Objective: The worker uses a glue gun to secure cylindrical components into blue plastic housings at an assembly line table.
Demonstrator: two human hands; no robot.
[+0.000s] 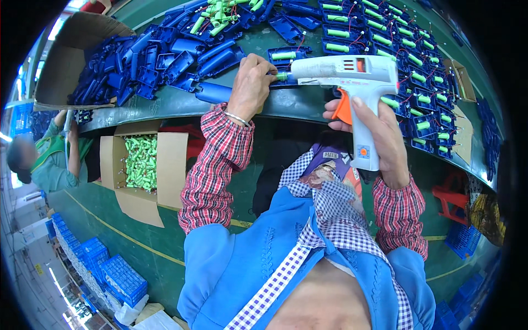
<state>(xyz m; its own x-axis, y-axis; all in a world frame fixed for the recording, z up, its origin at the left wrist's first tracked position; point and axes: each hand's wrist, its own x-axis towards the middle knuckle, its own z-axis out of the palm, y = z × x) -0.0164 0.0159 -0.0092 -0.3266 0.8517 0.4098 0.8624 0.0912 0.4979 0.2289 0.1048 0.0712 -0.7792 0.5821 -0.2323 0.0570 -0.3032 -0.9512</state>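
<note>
Glue gun [366,82], white with an orange trigger [343,107], is over the worktable's [297,105] front edge, its handle wrapped by the right hand [389,140]. Its nozzle end points toward the left hand [252,82], whose bent fingers sit just beside it; what they grip, if anything, I cannot tell. Blue casing halves [179,58] lie heaped to the left; on the right, rows of blue casings hold green cylindrical cells [336,48]. Below, an open carton [174,170] contains more cells; at far left is a co-worker [55,162].
</note>
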